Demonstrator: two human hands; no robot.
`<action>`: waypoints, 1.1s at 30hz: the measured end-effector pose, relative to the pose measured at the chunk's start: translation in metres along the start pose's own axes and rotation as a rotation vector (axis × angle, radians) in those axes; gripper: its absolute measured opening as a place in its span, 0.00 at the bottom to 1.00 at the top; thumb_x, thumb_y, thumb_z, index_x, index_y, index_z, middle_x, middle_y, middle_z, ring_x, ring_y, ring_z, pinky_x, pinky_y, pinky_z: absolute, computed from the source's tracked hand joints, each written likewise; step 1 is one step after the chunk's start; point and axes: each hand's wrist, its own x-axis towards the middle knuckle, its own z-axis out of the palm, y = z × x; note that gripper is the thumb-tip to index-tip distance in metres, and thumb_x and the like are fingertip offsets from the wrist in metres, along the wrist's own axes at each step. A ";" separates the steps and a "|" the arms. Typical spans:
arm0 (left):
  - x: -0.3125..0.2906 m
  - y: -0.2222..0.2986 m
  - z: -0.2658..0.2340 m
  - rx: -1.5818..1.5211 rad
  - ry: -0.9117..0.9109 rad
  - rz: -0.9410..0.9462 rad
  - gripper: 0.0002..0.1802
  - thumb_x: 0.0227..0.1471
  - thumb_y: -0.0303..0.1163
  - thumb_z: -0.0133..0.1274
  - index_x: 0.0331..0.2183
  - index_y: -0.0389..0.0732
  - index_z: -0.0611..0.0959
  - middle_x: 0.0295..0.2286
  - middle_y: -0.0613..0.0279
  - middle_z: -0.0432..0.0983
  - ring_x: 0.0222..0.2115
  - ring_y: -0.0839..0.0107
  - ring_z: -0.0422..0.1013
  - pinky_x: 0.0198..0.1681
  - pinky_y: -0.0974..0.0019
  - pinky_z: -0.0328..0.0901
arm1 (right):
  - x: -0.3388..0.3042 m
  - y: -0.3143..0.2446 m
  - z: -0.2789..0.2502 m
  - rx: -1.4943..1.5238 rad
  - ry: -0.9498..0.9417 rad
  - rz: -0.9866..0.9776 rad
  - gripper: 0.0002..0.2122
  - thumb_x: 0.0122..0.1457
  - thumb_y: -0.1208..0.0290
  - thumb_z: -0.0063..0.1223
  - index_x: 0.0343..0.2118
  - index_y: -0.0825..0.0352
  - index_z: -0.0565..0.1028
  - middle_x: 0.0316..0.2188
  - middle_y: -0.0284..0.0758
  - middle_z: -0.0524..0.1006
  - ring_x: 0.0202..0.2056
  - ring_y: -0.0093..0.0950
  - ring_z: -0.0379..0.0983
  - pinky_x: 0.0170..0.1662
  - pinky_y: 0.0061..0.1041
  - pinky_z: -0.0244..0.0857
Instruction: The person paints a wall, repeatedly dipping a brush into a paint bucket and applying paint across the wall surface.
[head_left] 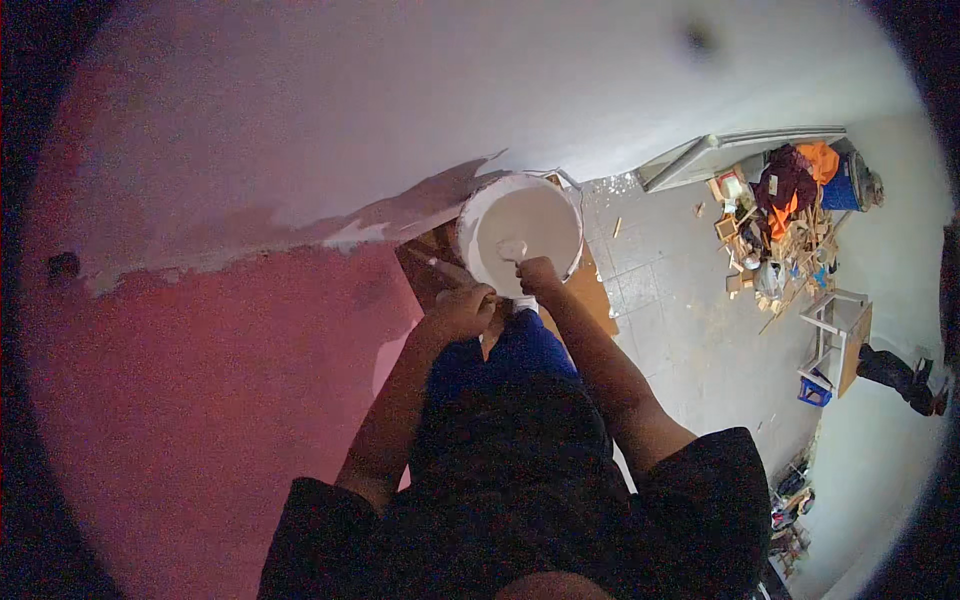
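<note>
A large white bucket [468, 245] stands in front of me, holding pale creamy paste [550, 222]. My right hand [540, 278] is at its near right rim, closed around the handle of a small scraper [512, 249]. The scraper's whitish blade is over the paste; I cannot tell whether it dips in. Left of it, beside the bucket's near left side, my left hand [464, 312] is closed on a long flat tool [440, 268] with a pale edge. That tool's exact kind is unclear in the dim light.
Brown board [603, 305] lies under the bucket. A wall [250, 350], red-pink with a whitish coat, fills the left. To the right are leaning white panels [690, 160], scrap wood [790, 245], a blue drum [843, 185], a small table [835, 312] and a blue crate [815, 390].
</note>
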 end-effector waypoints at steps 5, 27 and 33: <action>0.048 0.058 0.017 -0.128 -0.084 0.097 0.20 0.52 0.37 0.45 0.43 0.34 0.73 0.40 0.39 0.71 0.44 0.47 0.68 0.49 0.51 0.61 | 0.003 0.153 0.092 0.928 0.450 -0.014 0.05 0.46 0.72 0.56 0.19 0.60 0.71 0.14 0.31 0.69 0.12 0.25 0.62 0.15 0.26 0.54; 0.034 -0.009 -0.004 -0.203 0.059 -0.051 0.18 0.54 0.33 0.44 0.46 0.34 0.72 0.42 0.43 0.72 0.45 0.49 0.68 0.51 0.53 0.61 | 0.098 0.138 0.114 1.026 0.495 -0.093 0.05 0.53 0.71 0.48 0.22 0.64 0.70 0.16 0.32 0.67 0.12 0.22 0.55 0.16 0.24 0.52; 0.001 -0.018 -0.013 -0.202 0.110 -0.222 0.17 0.56 0.33 0.43 0.45 0.34 0.73 0.41 0.43 0.72 0.45 0.50 0.68 0.50 0.55 0.62 | 0.072 0.048 0.045 1.348 0.383 0.036 0.07 0.54 0.67 0.49 0.22 0.63 0.71 0.16 0.30 0.67 0.12 0.21 0.55 0.15 0.22 0.51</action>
